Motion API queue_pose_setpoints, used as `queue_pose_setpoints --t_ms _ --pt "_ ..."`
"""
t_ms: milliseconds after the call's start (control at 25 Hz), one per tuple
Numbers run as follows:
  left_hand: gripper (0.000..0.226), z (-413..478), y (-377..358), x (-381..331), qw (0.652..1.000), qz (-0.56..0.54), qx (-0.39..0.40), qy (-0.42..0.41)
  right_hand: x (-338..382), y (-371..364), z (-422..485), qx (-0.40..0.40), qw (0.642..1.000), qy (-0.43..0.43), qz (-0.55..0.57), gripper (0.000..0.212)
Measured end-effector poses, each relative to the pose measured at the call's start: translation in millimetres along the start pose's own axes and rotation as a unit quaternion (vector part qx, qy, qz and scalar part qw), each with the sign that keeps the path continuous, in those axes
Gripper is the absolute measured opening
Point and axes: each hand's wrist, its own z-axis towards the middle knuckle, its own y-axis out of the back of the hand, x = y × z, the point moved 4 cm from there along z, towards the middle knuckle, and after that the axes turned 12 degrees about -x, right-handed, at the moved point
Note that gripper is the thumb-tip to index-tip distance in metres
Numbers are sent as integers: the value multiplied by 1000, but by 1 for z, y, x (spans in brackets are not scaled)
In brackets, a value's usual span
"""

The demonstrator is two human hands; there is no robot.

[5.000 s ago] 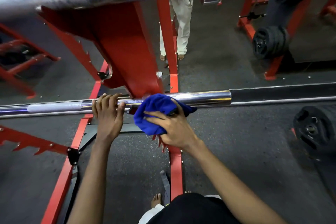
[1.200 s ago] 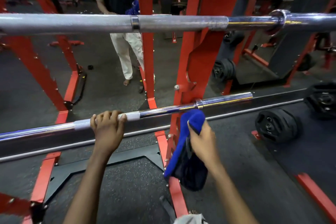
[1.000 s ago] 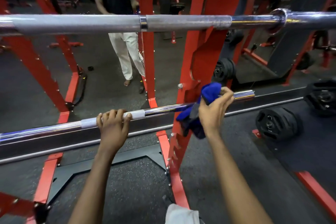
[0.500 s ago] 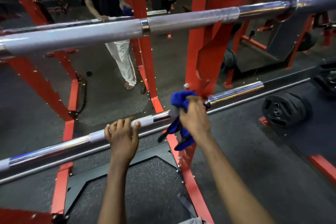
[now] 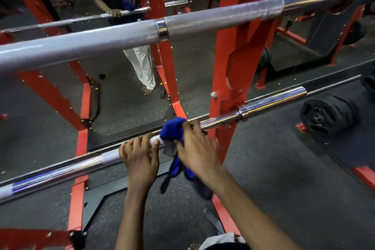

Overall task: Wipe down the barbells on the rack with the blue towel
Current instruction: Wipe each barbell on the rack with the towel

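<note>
The lower chrome barbell [image 5: 269, 103] runs across the red rack [image 5: 233, 63] from low left to mid right. My left hand [image 5: 139, 153] grips this bar from above, fingers curled over it. Right beside it, my right hand [image 5: 195, 149] holds the blue towel [image 5: 172, 128] wrapped over the bar, touching my left fingers; loose towel ends hang below. A second, thicker barbell [image 5: 182, 26] lies higher on the rack, close to the camera, and is untouched.
A mirror behind the rack reflects a person [image 5: 140, 63] and the bar. Black weight plates [image 5: 326, 114] lie on the rubber floor at right. Red rack feet [image 5: 79, 168] and a black base plate [image 5: 97, 201] sit below the bar.
My right hand lifted the towel from below onto the lower bar, then slid it leftward along the bar until it meets my left hand. My left hand kept its grip.
</note>
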Motion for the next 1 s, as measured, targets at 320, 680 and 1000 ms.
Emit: queue_pose_setpoints --t_ms 320,680,1000 --pt "35 0 11 1 999 -15 33 -12 -96 18 26 -156 975 -140 72 61" --pt "53 4 32 52 997 23 69 26 -36 -44 -9 -140 988 42 53 67" --pt "51 2 36 53 995 -6 102 -5 -82 -23 35 -215 975 -51 32 52"
